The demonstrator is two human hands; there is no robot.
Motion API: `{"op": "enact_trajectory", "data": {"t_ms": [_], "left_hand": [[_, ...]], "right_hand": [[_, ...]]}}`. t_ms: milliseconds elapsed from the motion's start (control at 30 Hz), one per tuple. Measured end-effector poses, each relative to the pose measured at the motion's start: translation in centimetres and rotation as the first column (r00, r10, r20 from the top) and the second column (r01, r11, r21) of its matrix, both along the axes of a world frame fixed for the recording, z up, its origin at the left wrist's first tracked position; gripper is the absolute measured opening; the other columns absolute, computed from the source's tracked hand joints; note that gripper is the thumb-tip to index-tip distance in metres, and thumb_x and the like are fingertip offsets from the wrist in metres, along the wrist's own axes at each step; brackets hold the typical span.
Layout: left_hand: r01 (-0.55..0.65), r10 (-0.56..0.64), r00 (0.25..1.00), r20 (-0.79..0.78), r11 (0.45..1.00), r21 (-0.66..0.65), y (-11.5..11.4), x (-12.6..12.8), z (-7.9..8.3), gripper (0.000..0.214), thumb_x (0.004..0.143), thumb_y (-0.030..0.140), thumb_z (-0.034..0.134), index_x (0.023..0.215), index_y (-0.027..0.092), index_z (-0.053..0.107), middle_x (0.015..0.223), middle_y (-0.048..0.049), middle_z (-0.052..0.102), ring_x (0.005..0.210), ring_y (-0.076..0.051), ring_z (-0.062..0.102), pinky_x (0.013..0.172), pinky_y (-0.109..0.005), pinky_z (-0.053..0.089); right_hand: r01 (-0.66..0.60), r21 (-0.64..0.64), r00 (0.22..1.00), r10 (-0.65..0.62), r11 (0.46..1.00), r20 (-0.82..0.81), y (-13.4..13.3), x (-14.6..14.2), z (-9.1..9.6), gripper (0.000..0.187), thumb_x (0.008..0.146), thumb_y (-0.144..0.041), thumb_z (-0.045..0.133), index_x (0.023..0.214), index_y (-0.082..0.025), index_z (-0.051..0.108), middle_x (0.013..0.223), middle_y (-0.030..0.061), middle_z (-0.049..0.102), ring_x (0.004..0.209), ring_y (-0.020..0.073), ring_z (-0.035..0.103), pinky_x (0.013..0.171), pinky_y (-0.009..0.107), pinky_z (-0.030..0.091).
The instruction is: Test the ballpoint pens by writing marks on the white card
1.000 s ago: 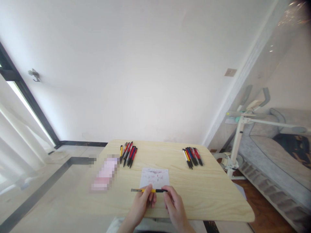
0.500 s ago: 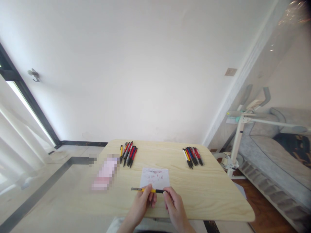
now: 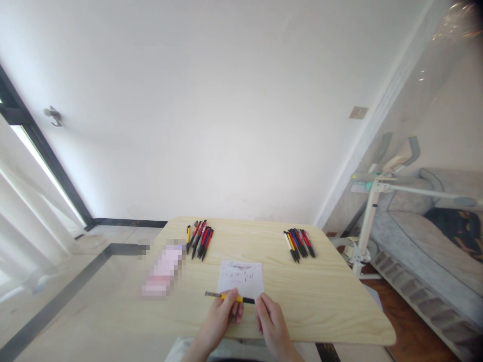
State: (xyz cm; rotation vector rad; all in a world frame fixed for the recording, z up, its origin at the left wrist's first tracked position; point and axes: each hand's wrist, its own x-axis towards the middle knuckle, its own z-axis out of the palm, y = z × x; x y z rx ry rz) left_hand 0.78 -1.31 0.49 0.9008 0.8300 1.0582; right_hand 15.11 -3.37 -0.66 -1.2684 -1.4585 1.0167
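A yellow and black pen [image 3: 248,300] lies level across the front of the table, its grey end pointing left. My left hand [image 3: 223,315] is closed round its middle, with the thumb on top. At the black end, the fingers of my right hand [image 3: 272,319] are pinched together over the tip, which they hide. Just beyond the hands, a white sheet of paper [image 3: 249,287] with red and dark pen marks rests on the table; the left fingers and the pen overlap its near edge.
Several pens [image 3: 199,240] lie in a bunch at the back left of the wooden table [image 3: 320,301]. Another group of pens [image 3: 299,245] is at the back right. A blurred pinkish patch [image 3: 164,271] covers the left side. The wall [image 3: 241,125] stands behind.
The pen's black end has tilted slightly down toward me. My right hand has shifted a little right, its fingers drawn in more tightly. The pens on the table stay put.
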Motion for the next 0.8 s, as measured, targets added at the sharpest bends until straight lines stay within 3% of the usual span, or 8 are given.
{"op": "enact_trajectory", "data": {"t_ms": [267, 467, 633, 800], "left_hand": [[-0.002, 0.004, 0.999, -0.051, 0.999, 0.032, -0.1, -0.1, 0.8, 0.038, 0.080, 0.041, 0.044, 0.049, 0.019, 0.040, 0.050, 0.0011, 0.050, 0.046, -0.011, 0.045, 0.053, -0.024, 0.034], [-0.011, 0.012, 0.999, -0.034, 1.000, 0.013, -0.1, -0.1, 0.7, 0.039, 0.079, 0.043, 0.044, 0.048, 0.019, 0.039, 0.049, 0.0008, 0.049, 0.047, -0.011, 0.045, 0.053, -0.025, 0.035], [-0.015, 0.015, 1.000, 0.018, 1.000, -0.007, 0.0, -0.1, 0.4, 0.042, 0.080, 0.045, 0.042, 0.048, 0.020, 0.037, 0.050, 0.0007, 0.049, 0.047, -0.011, 0.044, 0.053, -0.025, 0.035], [-0.023, 0.024, 0.999, 0.040, 0.999, -0.022, 0.0, 0.0, 0.3, 0.042, 0.079, 0.045, 0.043, 0.047, 0.020, 0.037, 0.049, 0.0012, 0.048, 0.047, -0.011, 0.044, 0.054, -0.026, 0.035]], "right_hand": [[0.022, -0.040, 0.999, -0.023, 0.999, -0.034, 0.3, 0.0, -0.9, 0.040, 0.084, -0.049, 0.037, 0.056, -0.020, 0.039, 0.041, -0.0085, 0.030, 0.038, 0.0078, 0.031, 0.039, 0.020, 0.025], [0.008, 0.014, 0.999, -0.007, 1.000, -0.052, 0.0, 0.1, 0.7, 0.044, 0.085, -0.050, 0.034, 0.054, -0.020, 0.040, 0.043, -0.0063, 0.037, 0.042, 0.0090, 0.038, 0.045, 0.020, 0.032], [-0.069, -0.011, 0.993, 0.068, 0.998, -0.097, -0.2, 0.3, 1.9, 0.033, 0.085, -0.050, 0.034, 0.086, -0.019, 0.046, 0.050, -0.0070, 0.040, 0.044, 0.0098, 0.039, 0.042, 0.019, 0.031], [-0.098, 0.053, 0.992, 0.102, 0.994, -0.073, -0.1, 0.2, 1.5, 0.026, 0.081, -0.043, 0.045, 0.091, -0.019, 0.046, 0.053, -0.0073, 0.039, 0.046, 0.0091, 0.037, 0.044, 0.019, 0.031]]}}
